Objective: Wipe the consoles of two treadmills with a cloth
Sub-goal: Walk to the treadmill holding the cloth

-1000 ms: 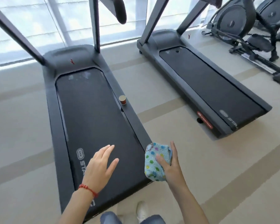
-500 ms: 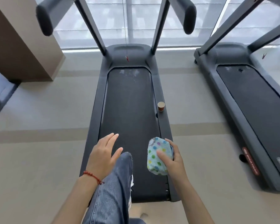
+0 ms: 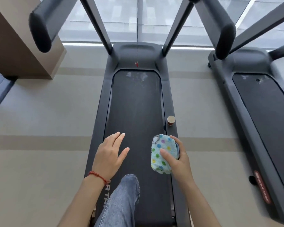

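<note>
My right hand (image 3: pixel 177 158) grips a folded light-blue cloth with coloured dots (image 3: pixel 162 154) above the right side of a black treadmill's belt (image 3: pixel 134 104). My left hand (image 3: pixel 109 153), with a red bracelet at the wrist, hovers open over the belt's left side, holding nothing. The treadmill's two padded handrails (image 3: pixel 39 28) (image 3: pixel 223 31) reach toward me at the top. Its console is above the frame and hidden. A second treadmill (image 3: pixel 259 99) stands to the right, its console also out of view.
A small paper cup (image 3: pixel 171 120) stands on the near treadmill's right side rail, just ahead of the cloth. A red safety clip (image 3: pixel 136 64) hangs on a cord over the motor cover. My jeans-clad leg (image 3: pixel 123 199) is on the belt. A tan pillar (image 3: pixel 15 38) stands at left.
The view has swung from between the two treadmills to straight along the left one. My leg has stepped onto its belt. The handrails now appear closer; both hands keep their pose.
</note>
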The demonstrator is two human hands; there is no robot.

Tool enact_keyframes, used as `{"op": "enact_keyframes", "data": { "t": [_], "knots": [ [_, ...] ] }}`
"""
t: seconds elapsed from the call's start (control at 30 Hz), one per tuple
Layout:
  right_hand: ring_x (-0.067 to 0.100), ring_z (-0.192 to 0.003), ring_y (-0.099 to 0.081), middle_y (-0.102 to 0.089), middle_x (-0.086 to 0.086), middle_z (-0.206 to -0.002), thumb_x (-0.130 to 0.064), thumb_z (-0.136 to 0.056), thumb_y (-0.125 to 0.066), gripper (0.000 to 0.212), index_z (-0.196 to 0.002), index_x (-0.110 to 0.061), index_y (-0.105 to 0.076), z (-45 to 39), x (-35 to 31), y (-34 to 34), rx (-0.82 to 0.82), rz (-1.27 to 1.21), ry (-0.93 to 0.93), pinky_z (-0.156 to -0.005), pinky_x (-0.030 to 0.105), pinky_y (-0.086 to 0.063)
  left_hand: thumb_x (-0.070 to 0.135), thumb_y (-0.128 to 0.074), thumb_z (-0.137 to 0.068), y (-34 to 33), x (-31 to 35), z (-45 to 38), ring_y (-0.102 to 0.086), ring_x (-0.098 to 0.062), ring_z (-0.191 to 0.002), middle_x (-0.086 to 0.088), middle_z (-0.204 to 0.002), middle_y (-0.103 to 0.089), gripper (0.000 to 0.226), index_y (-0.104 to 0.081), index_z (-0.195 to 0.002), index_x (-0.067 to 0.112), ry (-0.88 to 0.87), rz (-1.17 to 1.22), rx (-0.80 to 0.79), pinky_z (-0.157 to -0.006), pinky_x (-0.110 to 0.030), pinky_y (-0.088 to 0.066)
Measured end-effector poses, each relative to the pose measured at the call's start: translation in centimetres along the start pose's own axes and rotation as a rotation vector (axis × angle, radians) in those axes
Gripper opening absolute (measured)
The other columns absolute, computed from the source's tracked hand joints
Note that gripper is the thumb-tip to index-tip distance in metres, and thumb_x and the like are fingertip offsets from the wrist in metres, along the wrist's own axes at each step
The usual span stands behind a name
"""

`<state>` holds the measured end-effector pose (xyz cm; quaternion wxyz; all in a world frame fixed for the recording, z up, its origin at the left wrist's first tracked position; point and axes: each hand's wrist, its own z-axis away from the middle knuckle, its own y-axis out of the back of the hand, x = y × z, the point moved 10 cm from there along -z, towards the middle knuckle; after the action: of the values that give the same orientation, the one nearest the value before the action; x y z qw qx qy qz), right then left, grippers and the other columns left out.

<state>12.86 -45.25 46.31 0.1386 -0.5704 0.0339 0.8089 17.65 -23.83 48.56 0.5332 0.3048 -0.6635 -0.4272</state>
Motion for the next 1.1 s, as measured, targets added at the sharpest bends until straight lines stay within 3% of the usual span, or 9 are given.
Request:
{"op": "enact_keyframes", "data": {
  "t": [0.2, 0.4, 0.53, 0.7, 1.0, 1.1],
  "knots": [
    [0.016, -0.094, -0.066, -0.060, -0.001, -0.113, -0.008, -0.079, -0.072, 0.048, -0.117, -0.030, -0.052, -5.3, -8.9, -4.0, 0.030, -0.022, 0.008, -0.062, 0.027, -0.056, 0.053, -0.016, -0.098, 7.5, 1.0, -9.5, -0.059, -0.027, -0.107, -0.011, -0.119, -0.060, 0.068, -0.058, -0.122, 0.006, -0.099, -0.047, 0.012, -0.081, -0.040, -0.052],
    [0.018, -0.099, -0.064, -0.059, -0.001, -0.115, -0.019, -0.070, -0.076, 0.055, -0.118, -0.031, -0.052, -9.6, -15.5, -5.5, 0.031, 0.000, -0.007, -0.065, 0.030, -0.058, 0.053, -0.016, -0.098, 12.6, 1.9, -16.4, -0.056, -0.025, -0.109, -0.011, -0.120, -0.060, 0.068, -0.058, -0.123, 0.006, -0.103, -0.046, 0.082, -0.085, -0.039, -0.050],
    [0.017, -0.097, -0.064, -0.058, 0.001, -0.114, -0.004, -0.080, -0.069, 0.049, -0.117, -0.029, -0.051, -13.8, -18.8, -5.4, 0.037, 0.000, 0.019, -0.061, 0.024, -0.056, 0.053, -0.019, -0.097, 13.8, 2.2, -20.9, -0.054, -0.024, -0.110, -0.011, -0.121, -0.059, 0.066, -0.057, -0.124, 0.006, -0.108, -0.033, 0.115, -0.087, -0.038, -0.048],
    [0.017, -0.095, -0.065, -0.059, 0.000, -0.113, -0.005, -0.079, -0.069, 0.049, -0.118, -0.029, -0.051, -20.4, -22.1, -5.3, 0.020, 0.002, 0.033, -0.062, 0.026, -0.056, 0.042, -0.038, -0.090, 13.5, 2.7, -27.9, -0.051, -0.022, -0.111, -0.011, -0.122, -0.059, 0.053, -0.057, -0.124, 0.007, -0.095, -0.060, 0.128, -0.086, -0.039, -0.050],
    [0.014, -0.090, -0.067, -0.061, -0.002, -0.109, -0.003, -0.079, -0.068, 0.047, -0.116, -0.028, -0.052, -32.6, -30.0, -6.9, -0.046, 0.009, 0.075, -0.062, 0.028, -0.057, 0.041, -0.038, -0.088, 15.3, 3.7, -40.9, -0.062, -0.030, -0.102, -0.014, -0.115, -0.063, 0.053, -0.061, -0.119, 0.004, -0.068, -0.138, 0.155, -0.076, -0.041, -0.054],
    [0.012, -0.088, -0.067, -0.061, -0.003, -0.108, -0.003, -0.080, -0.068, 0.047, -0.116, -0.028, -0.052, -36.3, -32.1, -8.1, -0.051, 0.006, 0.092, -0.061, 0.027, -0.057, 0.048, -0.024, -0.097, 16.0, 2.6, -44.3, -0.062, -0.029, -0.101, -0.013, -0.115, -0.063, 0.061, -0.062, -0.118, 0.005, -0.073, -0.165, 0.169, -0.075, -0.039, -0.054]
  ]
}}
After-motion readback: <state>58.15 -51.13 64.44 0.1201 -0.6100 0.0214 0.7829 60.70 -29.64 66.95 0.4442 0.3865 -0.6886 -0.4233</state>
